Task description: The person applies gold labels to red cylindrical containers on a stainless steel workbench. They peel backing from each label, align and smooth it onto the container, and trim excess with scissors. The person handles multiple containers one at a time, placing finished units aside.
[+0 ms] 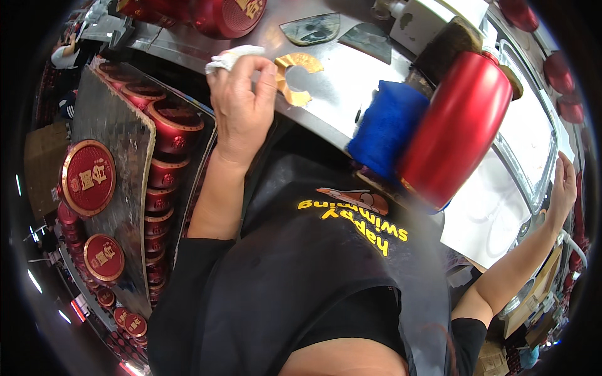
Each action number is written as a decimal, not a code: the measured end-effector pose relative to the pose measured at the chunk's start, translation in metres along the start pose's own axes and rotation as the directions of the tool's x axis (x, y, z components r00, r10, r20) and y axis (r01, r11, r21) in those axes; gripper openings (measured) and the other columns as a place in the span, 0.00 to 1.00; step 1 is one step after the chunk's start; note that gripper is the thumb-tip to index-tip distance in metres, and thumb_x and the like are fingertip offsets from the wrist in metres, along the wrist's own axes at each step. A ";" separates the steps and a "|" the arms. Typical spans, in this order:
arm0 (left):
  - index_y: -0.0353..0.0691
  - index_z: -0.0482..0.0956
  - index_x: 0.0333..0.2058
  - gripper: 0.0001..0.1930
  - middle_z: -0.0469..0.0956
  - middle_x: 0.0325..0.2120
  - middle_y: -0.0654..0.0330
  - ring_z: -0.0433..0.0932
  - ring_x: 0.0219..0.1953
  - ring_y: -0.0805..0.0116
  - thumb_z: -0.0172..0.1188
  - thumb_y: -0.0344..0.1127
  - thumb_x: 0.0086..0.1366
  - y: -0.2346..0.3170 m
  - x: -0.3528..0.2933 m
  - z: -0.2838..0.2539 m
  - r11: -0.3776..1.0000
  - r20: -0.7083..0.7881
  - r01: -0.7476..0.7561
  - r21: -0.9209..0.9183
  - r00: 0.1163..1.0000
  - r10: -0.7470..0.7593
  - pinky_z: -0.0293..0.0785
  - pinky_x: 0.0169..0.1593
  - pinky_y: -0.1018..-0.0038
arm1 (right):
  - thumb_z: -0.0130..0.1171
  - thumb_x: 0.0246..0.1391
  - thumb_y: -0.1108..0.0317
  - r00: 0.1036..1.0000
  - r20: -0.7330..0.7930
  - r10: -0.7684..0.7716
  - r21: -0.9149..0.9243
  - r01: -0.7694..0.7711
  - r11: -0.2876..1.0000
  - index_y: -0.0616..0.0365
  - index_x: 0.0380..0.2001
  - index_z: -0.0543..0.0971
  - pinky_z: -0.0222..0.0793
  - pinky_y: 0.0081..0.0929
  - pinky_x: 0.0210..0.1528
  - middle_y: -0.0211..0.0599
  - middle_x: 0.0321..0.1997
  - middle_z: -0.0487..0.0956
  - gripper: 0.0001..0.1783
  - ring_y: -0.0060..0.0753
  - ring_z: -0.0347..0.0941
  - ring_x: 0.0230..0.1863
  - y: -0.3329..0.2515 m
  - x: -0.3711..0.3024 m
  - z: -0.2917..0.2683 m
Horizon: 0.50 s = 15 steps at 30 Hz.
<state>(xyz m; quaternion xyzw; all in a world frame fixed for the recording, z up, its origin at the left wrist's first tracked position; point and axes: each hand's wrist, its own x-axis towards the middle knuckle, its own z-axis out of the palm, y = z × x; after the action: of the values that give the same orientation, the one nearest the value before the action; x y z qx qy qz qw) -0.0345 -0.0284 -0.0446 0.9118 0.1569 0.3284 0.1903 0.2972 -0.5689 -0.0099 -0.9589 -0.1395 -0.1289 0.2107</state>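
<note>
My left hand [243, 103] is closed around a crumpled white cloth [233, 57] at the near edge of the metal table. Just right of its fingers lies a gold C-shaped piece [300, 78], partly over the table edge. My right hand [566, 185] is far out at the right, fingers stretched, beside the metal frame [544, 182] of a screen; whether it touches the frame I cannot tell. Between my hands a glossy red bottle [461, 122] lies tilted in a machine, against a fuzzy blue pad [389, 128].
Two dark, glossy flat pieces [310, 29] lie at the back of the table. A red container [229, 15] stands at the far left edge. Left of me, stacked boards [119, 131] carry several red-and-gold round containers [175, 125]. A white sheet [480, 219] hangs below the screen.
</note>
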 end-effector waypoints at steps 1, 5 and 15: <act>0.39 0.80 0.35 0.04 0.79 0.33 0.54 0.74 0.41 0.49 0.62 0.33 0.64 -0.005 -0.003 -0.003 0.998 0.002 0.062 -0.021 0.998 -0.062 0.66 0.50 0.59 | 0.56 0.69 0.61 0.999 0.026 0.022 0.005 -0.022 1.000 0.55 0.54 0.82 0.69 0.19 0.53 0.30 0.47 0.83 0.17 0.20 0.77 0.47 -0.009 -0.002 -0.002; 0.39 0.80 0.36 0.06 0.79 0.34 0.53 0.74 0.43 0.48 0.63 0.34 0.63 -0.014 -0.012 0.005 0.998 -0.037 -0.051 0.036 0.998 0.052 0.66 0.54 0.58 | 0.55 0.70 0.68 0.979 0.052 -0.196 0.093 0.190 0.977 0.65 0.53 0.79 0.67 0.11 0.46 0.27 0.42 0.80 0.15 0.13 0.72 0.41 -0.042 -0.014 0.001; 0.36 0.78 0.36 0.04 0.78 0.43 0.48 0.71 0.54 0.41 0.61 0.27 0.62 -0.011 -0.012 0.014 0.991 -0.046 -0.045 -0.125 0.998 0.040 0.62 0.62 0.52 | 0.58 0.65 0.71 0.997 0.053 0.052 0.041 -0.055 0.998 0.64 0.46 0.82 0.66 0.16 0.39 0.26 0.35 0.78 0.10 0.14 0.69 0.35 -0.068 -0.049 -0.006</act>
<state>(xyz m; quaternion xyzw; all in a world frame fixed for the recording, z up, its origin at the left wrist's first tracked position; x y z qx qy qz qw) -0.0358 -0.0267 -0.0662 0.8937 0.1205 0.3613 0.2371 0.2283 -0.5224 0.0058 -0.9606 -0.1219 -0.0954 0.2307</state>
